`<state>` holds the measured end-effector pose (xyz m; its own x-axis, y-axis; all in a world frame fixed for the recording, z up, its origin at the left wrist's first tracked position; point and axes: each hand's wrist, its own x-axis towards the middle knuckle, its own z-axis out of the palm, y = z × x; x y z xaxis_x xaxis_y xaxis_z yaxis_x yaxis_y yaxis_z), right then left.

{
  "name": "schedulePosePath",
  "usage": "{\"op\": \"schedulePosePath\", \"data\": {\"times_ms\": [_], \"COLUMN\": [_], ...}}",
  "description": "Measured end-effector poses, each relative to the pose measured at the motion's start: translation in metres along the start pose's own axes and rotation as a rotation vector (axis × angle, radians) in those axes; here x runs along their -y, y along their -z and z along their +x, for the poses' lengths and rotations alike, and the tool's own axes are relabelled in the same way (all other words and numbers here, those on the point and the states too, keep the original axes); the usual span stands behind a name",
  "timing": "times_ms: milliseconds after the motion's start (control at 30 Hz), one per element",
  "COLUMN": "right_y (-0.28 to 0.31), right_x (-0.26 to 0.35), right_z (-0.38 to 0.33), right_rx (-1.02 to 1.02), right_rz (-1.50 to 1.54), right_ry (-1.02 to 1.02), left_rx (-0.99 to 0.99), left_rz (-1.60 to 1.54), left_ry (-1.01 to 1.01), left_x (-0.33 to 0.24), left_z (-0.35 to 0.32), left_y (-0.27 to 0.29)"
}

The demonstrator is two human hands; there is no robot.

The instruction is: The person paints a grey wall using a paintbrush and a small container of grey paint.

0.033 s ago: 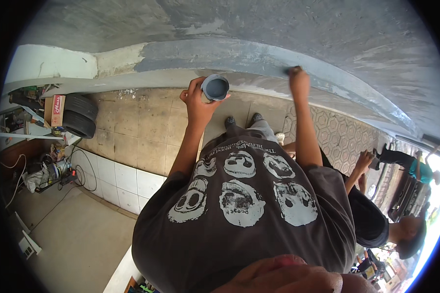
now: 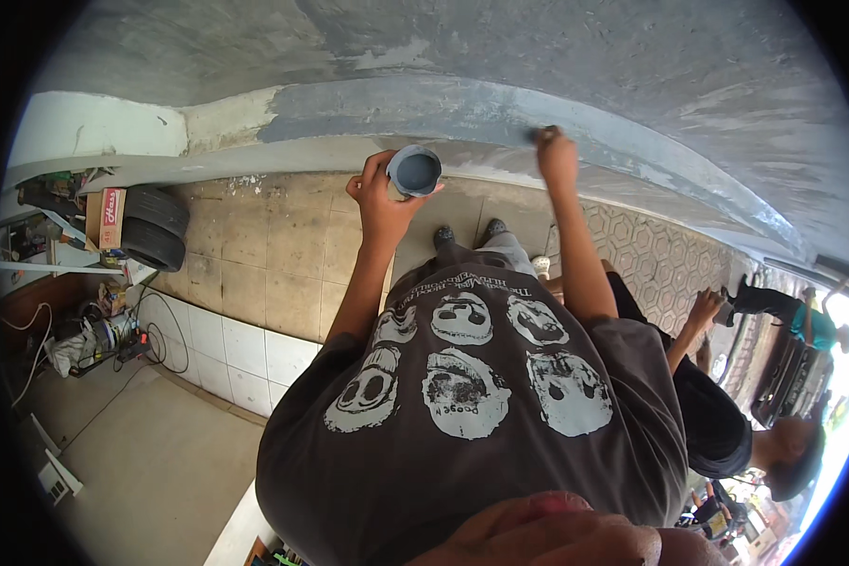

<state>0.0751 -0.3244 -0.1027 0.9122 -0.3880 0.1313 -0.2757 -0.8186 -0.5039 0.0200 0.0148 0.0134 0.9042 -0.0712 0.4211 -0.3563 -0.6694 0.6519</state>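
nothing has moved since the earlier frame: the left hand (image 2: 379, 196) still grips the cup (image 2: 414, 172) of grey putty, and the right hand (image 2: 557, 156) stays closed on a small tool (image 2: 541, 133) pressed to the grey beam (image 2: 424, 104). to spread well, i judge it best to keep the tool flat and stroke along the beam, overlapping the wet edge. cup sits just left of the working hand, below the beam

Grey paint cup (image 2: 414, 172), grey wall band (image 2: 462, 108), patterned floor tiles (image 2: 670, 259).
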Motion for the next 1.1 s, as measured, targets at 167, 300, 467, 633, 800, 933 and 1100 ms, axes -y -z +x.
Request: {"op": "schedulePosePath", "data": {"times_ms": [167, 300, 467, 633, 800, 933, 1100], "right_y": [-0.032, -0.027, 0.061, 0.078, -0.009, -0.034, -0.017], "right_x": [0.075, -0.002, -0.112, -0.082, 0.056, 0.075, -0.059], "right_z": [-0.026, -0.012, -0.003, 0.003, -0.033, -0.04, -0.007], "right_rx": [0.126, 0.021, -0.489, -0.283, 0.126, 0.196, -0.187], "right_rz": [0.788, 0.625, 0.158, -0.155, 0.169, 0.928, 0.781], "right_ry": [-0.097, -0.221, -0.293, -0.289, -0.006, -0.084, -0.31], "left_rx": [-0.022, -0.013, -0.01, 0.015, -0.001, -0.012, -0.023], "left_rz": [-0.012, 0.008, 0.021, 0.02, 0.002, -0.056, -0.001], "left_ry": [-0.005, 0.009, 0.046, 0.038, 0.001, 0.012, -0.004], "left_x": [0.01, 0.015, 0.027, 0.025, 0.013, 0.009, 0.015], "left_z": [-0.005, -0.011, -0.021, -0.018, 0.002, 0.01, 0.008], "left_y": [0.0, 0.001, 0.006, 0.0, -0.003, -0.002, 0.001]}}
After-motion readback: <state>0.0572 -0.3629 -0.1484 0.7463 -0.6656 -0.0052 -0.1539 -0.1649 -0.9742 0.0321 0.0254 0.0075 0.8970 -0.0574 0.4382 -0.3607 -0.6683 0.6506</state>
